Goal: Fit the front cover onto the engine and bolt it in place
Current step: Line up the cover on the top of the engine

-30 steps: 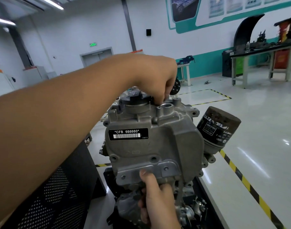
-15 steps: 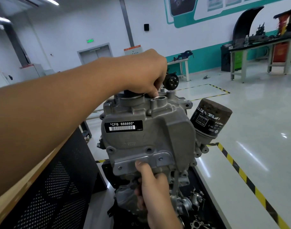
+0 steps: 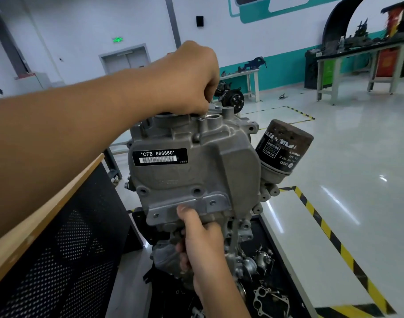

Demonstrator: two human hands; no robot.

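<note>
Since a moment ago our left hand (image 3: 192, 81) has slid a little to the left along the top of the front cover (image 3: 192, 171). The black cap that showed there before is now hidden under it. The fingers are curled down tight on the top edge, but we cannot see what they pinch. It may be a bolt, so we think we are starting to fasten the top.

Our right hand (image 3: 201, 239) has stayed low, with its thumb pressed flat on the cover's bottom flange and its fingers curled round the metal below. It holds the cover up against the engine (image 3: 247, 230).

The cover sits on the front of the engine, facing us, with its label showing. Many bolt holes look empty, so most of the job is not done.

On the right, the oil filter (image 3: 286, 150) sticks out just beside the cover. On the left, the desk (image 3: 47, 203) edge is near our arm. Loose parts lie in the black tray (image 3: 279, 260) below. Above the cover there is open room.
</note>
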